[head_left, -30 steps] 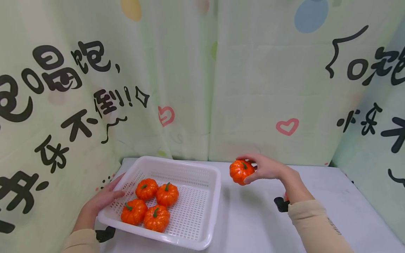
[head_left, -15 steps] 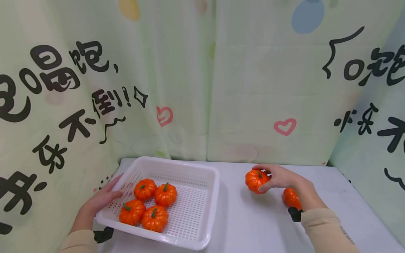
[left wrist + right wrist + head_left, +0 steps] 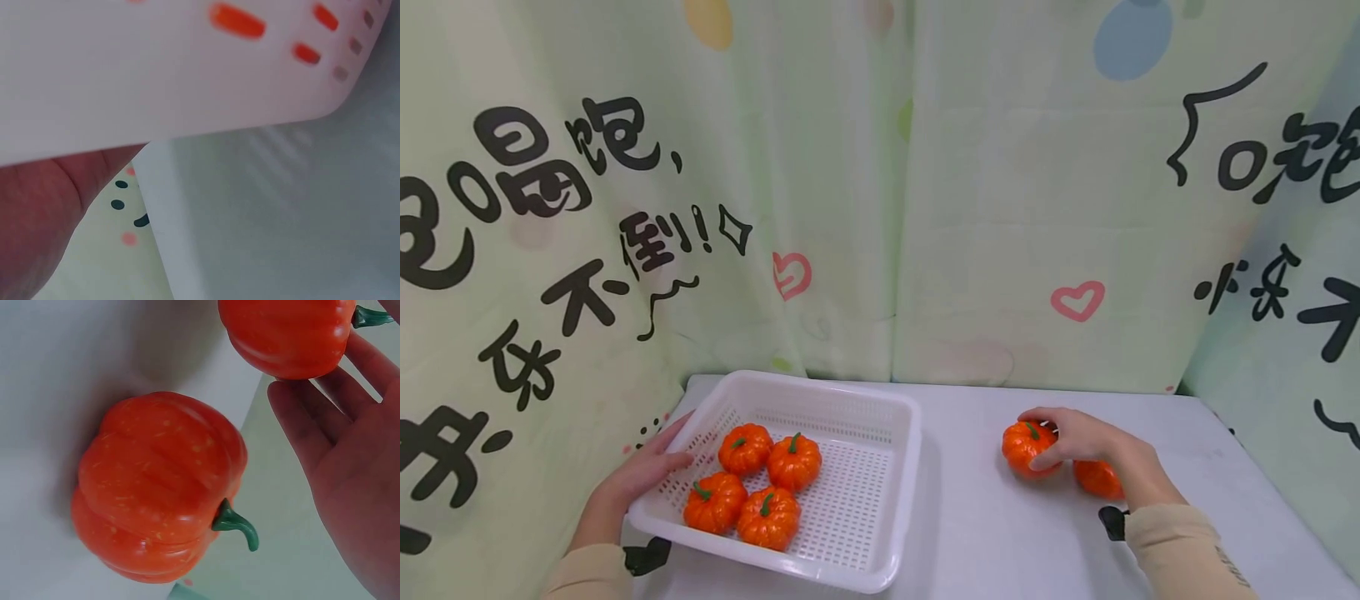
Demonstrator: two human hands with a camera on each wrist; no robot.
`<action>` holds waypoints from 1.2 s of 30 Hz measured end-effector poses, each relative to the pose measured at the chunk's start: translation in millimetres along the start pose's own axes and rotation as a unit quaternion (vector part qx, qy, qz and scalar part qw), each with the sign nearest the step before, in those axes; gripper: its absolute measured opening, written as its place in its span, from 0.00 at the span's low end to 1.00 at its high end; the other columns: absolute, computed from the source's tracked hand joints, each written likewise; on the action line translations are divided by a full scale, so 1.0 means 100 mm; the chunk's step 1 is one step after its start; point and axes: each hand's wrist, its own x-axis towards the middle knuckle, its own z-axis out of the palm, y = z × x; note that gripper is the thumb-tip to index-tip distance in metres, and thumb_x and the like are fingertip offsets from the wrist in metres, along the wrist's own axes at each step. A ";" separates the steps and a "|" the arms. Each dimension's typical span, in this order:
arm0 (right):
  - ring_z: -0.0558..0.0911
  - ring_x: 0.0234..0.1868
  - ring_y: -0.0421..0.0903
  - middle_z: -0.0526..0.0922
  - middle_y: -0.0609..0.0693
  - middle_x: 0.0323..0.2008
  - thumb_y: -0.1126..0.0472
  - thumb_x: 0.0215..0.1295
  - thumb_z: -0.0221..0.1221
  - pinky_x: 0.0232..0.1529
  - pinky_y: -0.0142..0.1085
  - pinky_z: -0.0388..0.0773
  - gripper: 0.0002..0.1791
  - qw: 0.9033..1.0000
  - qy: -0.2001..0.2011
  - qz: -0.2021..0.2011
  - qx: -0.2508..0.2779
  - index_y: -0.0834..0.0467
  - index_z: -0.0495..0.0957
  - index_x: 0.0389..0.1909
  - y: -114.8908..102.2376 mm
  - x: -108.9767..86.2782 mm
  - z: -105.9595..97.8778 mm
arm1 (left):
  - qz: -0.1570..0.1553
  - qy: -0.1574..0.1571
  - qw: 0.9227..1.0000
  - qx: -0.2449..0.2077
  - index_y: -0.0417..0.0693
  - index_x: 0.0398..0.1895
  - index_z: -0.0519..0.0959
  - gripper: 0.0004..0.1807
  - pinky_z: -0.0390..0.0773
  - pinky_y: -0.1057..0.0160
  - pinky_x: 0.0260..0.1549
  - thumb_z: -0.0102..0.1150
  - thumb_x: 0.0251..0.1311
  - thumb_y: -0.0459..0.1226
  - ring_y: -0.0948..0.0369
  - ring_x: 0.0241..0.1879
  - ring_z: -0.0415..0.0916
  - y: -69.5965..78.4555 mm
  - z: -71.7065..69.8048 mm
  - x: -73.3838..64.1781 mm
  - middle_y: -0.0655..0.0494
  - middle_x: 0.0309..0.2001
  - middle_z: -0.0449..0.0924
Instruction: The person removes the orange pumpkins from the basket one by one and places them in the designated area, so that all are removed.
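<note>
Six orange pumpkins (image 3: 794, 463) are showing on the count: four are sitting inside one white basket (image 3: 850, 492), two are sitting outside! One left hand (image 3: 651, 467) and one right hand (image 3: 1078, 437) are making two; two pink hearts (image 3: 1077, 301) are showing behind one table (image 3: 977, 533).

Between the rectangular white plastic basket (image 3: 850, 492) and the bare right hand (image 3: 1084, 437), I have a wide lane of pale tabletop (image 3: 962, 517) where a hand could pass, though the pale green printed curtain (image 3: 985, 208) walls off the far edge. Inside the basket I could come down on the right half of its perforated floor, since four ribbed orange pumpkins (image 3: 769, 518) block the left part and the bare left hand (image 3: 643, 473) covers the left rim. Farther right, the gripped glossy orange pumpkin (image 3: 1025, 450) and another glossy orange pumpkin (image 3: 1096, 479) leave me only a narrow gap.
</note>
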 end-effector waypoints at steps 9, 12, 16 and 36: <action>0.72 0.56 0.57 0.76 0.54 0.55 0.54 0.51 0.73 0.53 0.60 0.75 0.38 1.000 -0.004 0.012 -0.010 0.57 0.74 0.65 0.08 -0.01 0.05 | -0.003 0.003 1.000 0.003 0.56 0.83 0.44 0.43 0.86 0.45 0.35 0.53 0.70 0.36 0.49 0.46 0.82 0.01 0.01 -0.01 0.28 0.70 0.59; 0.72 0.56 0.57 0.76 0.55 0.55 0.55 0.51 0.74 0.53 0.61 0.74 0.38 1.000 -0.007 0.017 -0.007 0.57 0.74 0.65 0.10 -0.02 0.06 | -0.003 0.000 1.000 0.004 0.56 0.83 0.43 0.43 0.85 0.45 0.35 0.53 0.70 0.36 0.48 0.46 0.81 0.01 0.00 -0.01 0.28 0.70 0.58; 0.72 0.56 0.57 0.76 0.55 0.55 0.55 0.50 0.74 0.53 0.62 0.74 0.38 1.000 -0.010 0.025 -0.006 0.57 0.75 0.65 0.13 -0.03 0.06 | -0.001 0.002 1.000 0.006 0.56 0.83 0.43 0.44 0.85 0.45 0.35 0.53 0.70 0.36 0.48 0.47 0.81 0.01 0.00 0.00 0.28 0.70 0.58; 0.72 0.55 0.57 0.75 0.57 0.57 0.55 0.49 0.75 0.54 0.62 0.73 0.39 0.999 -0.009 0.038 -0.003 0.56 0.74 0.63 0.17 -0.06 0.07 | -0.003 0.000 1.000 -0.003 0.56 0.83 0.43 0.43 0.85 0.45 0.36 0.53 0.70 0.36 0.48 0.47 0.81 -0.02 0.00 0.01 0.28 0.70 0.58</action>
